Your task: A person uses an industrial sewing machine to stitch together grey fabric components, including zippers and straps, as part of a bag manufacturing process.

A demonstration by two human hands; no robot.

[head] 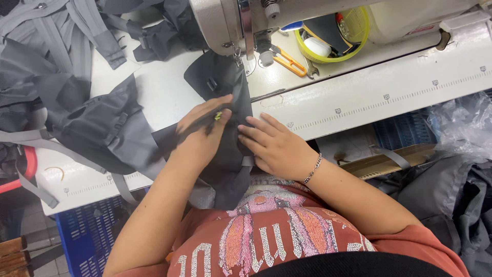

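Observation:
A dark grey fabric piece [220,82] lies on the white sewing table [359,97], running from under the sewing machine head [225,23] down toward me. My left hand [202,131] rests flat on it, fingers pointing toward the needle, with a small yellow-green thing under the fingertips. My right hand [274,146], with a bracelet at the wrist, presses the fabric's right edge and a grey strap [245,169] near the table's front edge.
A heap of grey bags and straps [77,102] fills the left side. Behind the machine are orange-handled scissors [289,61] and a yellow bowl [333,38] of small items. A blue crate [87,236] stands lower left; plastic wrap and grey cloth [461,154] lie at right.

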